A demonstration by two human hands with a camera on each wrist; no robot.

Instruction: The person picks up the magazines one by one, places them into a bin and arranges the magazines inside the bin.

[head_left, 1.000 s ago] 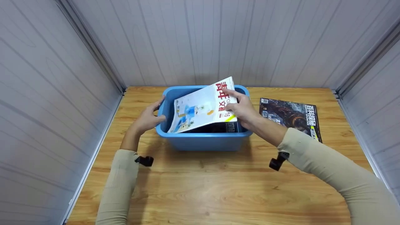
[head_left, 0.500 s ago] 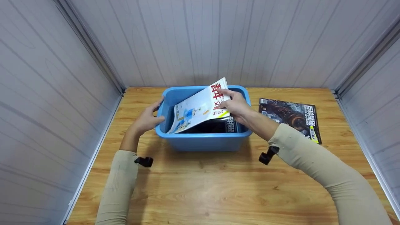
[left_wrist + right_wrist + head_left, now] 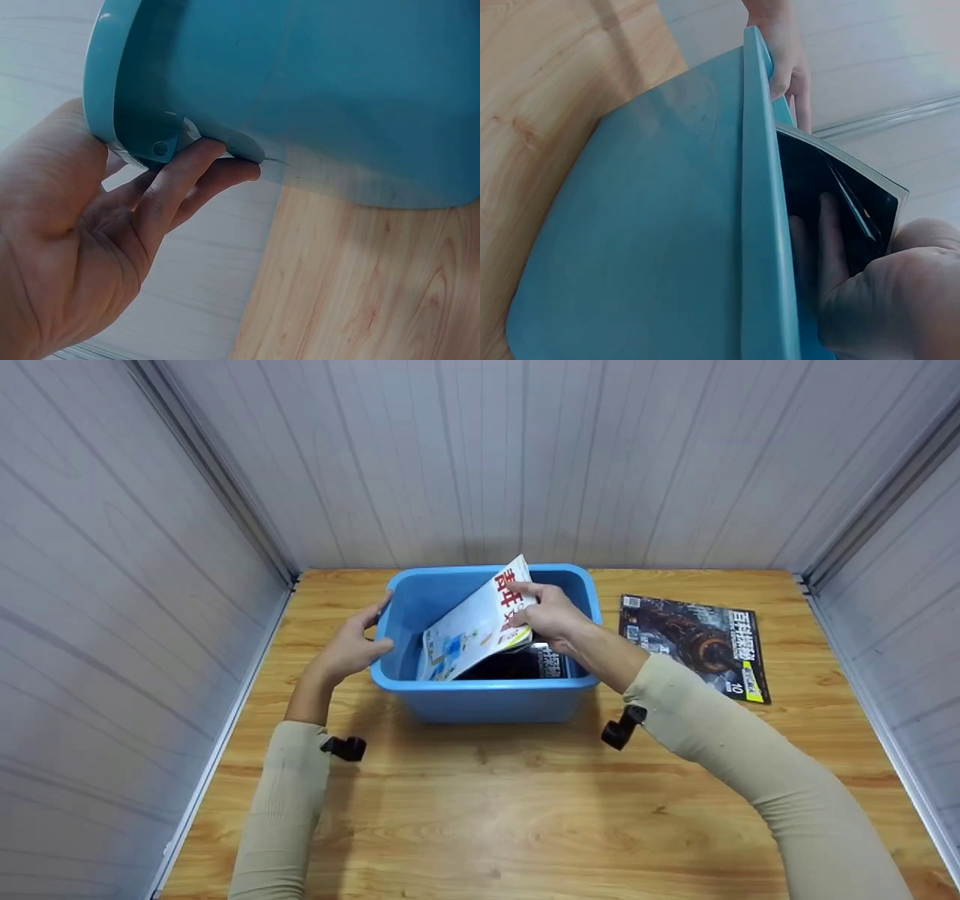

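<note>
Right hand (image 3: pixel 551 615) pinches the white magazine (image 3: pixel 472 631) tilted in the blue bin (image 3: pixel 487 694); lower it flat onto the dark one while your left hand (image 3: pixel 352 645), fingers curled on the rim, steadies.

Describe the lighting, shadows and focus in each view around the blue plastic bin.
Head view: even, soft light, sharp throughout; the blue plastic bin throws a faint shadow on the wooden table; walls bow from wide-angle distortion. Left wrist view: the left hand is close and slightly soft, the wall behind washed out. Right wrist view: the right hand is blurred, the white-covered magazine underside dark.
</note>
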